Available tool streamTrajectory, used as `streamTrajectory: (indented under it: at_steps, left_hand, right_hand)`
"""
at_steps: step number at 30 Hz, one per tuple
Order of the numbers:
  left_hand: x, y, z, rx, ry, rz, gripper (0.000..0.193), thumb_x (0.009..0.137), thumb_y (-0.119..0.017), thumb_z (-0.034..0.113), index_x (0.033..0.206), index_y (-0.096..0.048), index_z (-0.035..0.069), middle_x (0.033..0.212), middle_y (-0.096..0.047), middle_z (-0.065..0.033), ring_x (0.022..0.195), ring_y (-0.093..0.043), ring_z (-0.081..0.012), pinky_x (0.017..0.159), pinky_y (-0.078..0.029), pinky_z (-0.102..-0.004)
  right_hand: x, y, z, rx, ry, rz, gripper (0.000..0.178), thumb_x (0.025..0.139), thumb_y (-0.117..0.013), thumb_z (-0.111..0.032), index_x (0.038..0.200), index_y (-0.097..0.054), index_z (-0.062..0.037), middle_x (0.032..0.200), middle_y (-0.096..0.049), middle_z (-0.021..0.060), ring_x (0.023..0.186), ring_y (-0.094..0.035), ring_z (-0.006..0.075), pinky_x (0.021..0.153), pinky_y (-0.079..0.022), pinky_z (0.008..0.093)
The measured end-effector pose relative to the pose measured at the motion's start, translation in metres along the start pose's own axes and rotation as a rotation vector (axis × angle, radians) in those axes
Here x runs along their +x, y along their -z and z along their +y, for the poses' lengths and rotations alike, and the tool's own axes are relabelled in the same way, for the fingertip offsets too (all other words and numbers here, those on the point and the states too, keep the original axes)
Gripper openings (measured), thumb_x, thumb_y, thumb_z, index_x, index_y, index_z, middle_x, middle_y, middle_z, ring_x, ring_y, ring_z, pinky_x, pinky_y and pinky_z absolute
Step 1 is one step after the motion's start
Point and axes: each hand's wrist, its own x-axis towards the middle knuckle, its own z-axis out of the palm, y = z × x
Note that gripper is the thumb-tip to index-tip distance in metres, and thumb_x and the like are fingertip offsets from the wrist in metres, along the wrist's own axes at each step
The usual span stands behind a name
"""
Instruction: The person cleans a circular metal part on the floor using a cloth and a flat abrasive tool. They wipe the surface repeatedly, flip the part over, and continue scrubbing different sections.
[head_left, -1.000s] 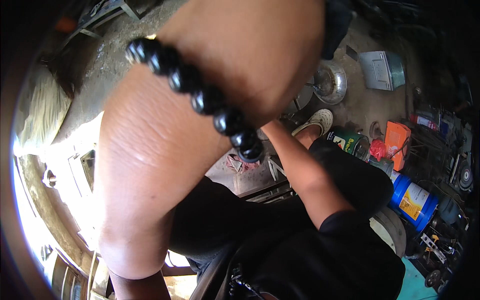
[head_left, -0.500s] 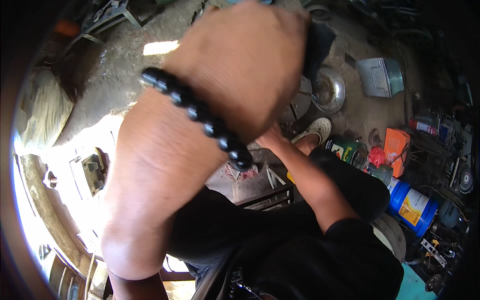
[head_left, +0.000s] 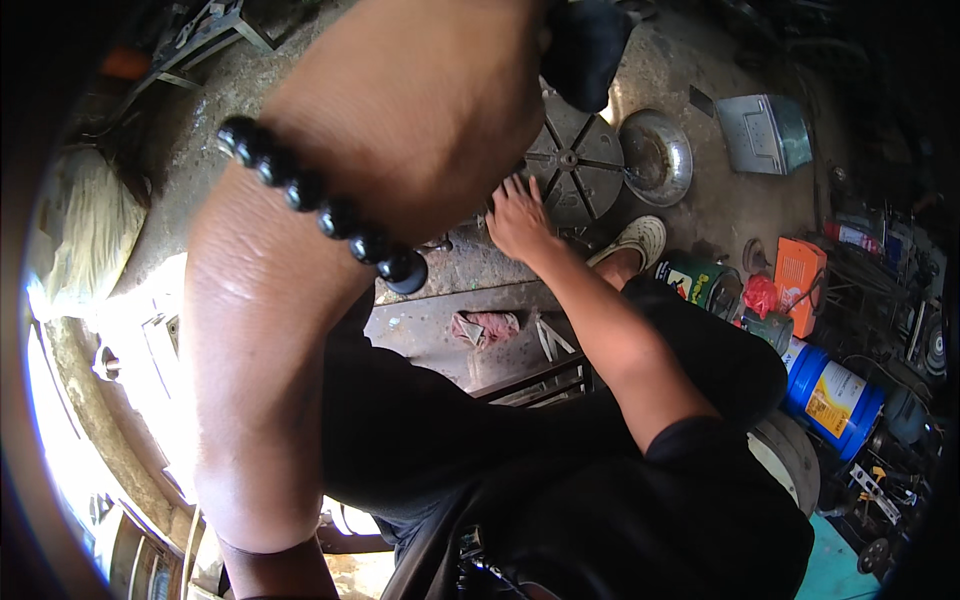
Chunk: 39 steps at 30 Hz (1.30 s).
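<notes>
Close to the camera, my left hand (head_left: 420,110) blocks much of the upper middle, with a black bead bracelet (head_left: 335,215) at its wrist. Its fingers are mostly hidden and seem closed on a smooth black piece (head_left: 588,55) sticking out past the far side; the kind cannot be made out. Lower down, my right hand (head_left: 520,220) has its fingers stretched forward, their tips beside the round metal plate with radial slots (head_left: 567,158). What lies just left of those fingertips is hidden behind the left hand.
A shallow metal bowl (head_left: 668,155) stands right of the plate, with a silver metal box (head_left: 752,135) beyond. A crumpled pinkish rag (head_left: 485,327) lies on the metal surface before me. Along the right are an orange case (head_left: 797,280) and a blue bucket (head_left: 838,410).
My left hand has shifted left and up with the black piece, uncovering the slotted plate. My right hand, earlier mostly hidden, now shows with its fingers extended.
</notes>
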Motion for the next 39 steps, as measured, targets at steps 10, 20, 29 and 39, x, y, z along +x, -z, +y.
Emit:
streamTrajectory:
  at_steps: [10, 20, 29, 39]
  left_hand:
    - [0.002, 0.026, -0.002, -0.086, -0.038, -0.117, 0.020, 0.096, -0.051, 0.006, 0.110, -0.063, -0.001, 0.083, -0.069, -0.0240, 0.077, -0.071, -0.0388, 0.066, -0.059, -0.0449]
    - [0.004, 0.010, 0.001, 0.004, 0.004, -0.053, 0.019, 0.095, -0.053, 0.006, 0.109, -0.063, -0.002, 0.081, -0.070, -0.0224, 0.076, -0.072, -0.0364, 0.066, -0.060, -0.0435]
    - [0.002, 0.007, 0.009, 0.017, -0.005, 0.012, 0.017, 0.094, -0.055, 0.007, 0.107, -0.062, -0.002, 0.080, -0.069, -0.0232, 0.078, -0.071, -0.0388, 0.068, -0.059, -0.0451]
    - [0.003, 0.032, -0.009, -0.135, 0.055, -0.179, 0.018, 0.093, -0.055, 0.007, 0.108, -0.064, 0.001, 0.084, -0.070, -0.0213, 0.081, -0.072, -0.0376, 0.070, -0.059, -0.0459]
  right_hand:
    - [-0.016, -0.004, 0.001, -0.012, 0.039, 0.034, 0.079, 0.094, -0.059, -0.028, 0.157, -0.023, 0.0034, 0.163, -0.024, 0.0263, 0.151, -0.027, 0.0384, 0.125, -0.016, 0.0523]
    - [-0.015, -0.009, 0.010, -0.040, 0.036, 0.035, 0.077, 0.094, -0.060, -0.028, 0.156, -0.027, 0.0042, 0.162, -0.026, 0.0277, 0.150, -0.029, 0.0385, 0.125, -0.017, 0.0509]
    - [0.004, -0.004, 0.012, 0.022, 0.033, -0.006, 0.076, 0.094, -0.060, -0.026, 0.155, -0.027, 0.0052, 0.161, -0.027, 0.0300, 0.150, -0.029, 0.0393, 0.126, -0.018, 0.0473]
    - [0.007, -0.015, 0.000, 0.066, 0.063, 0.043, 0.078, 0.093, -0.062, -0.027, 0.156, -0.028, 0.0025, 0.160, -0.028, 0.0295, 0.149, -0.030, 0.0414, 0.125, -0.020, 0.0483]
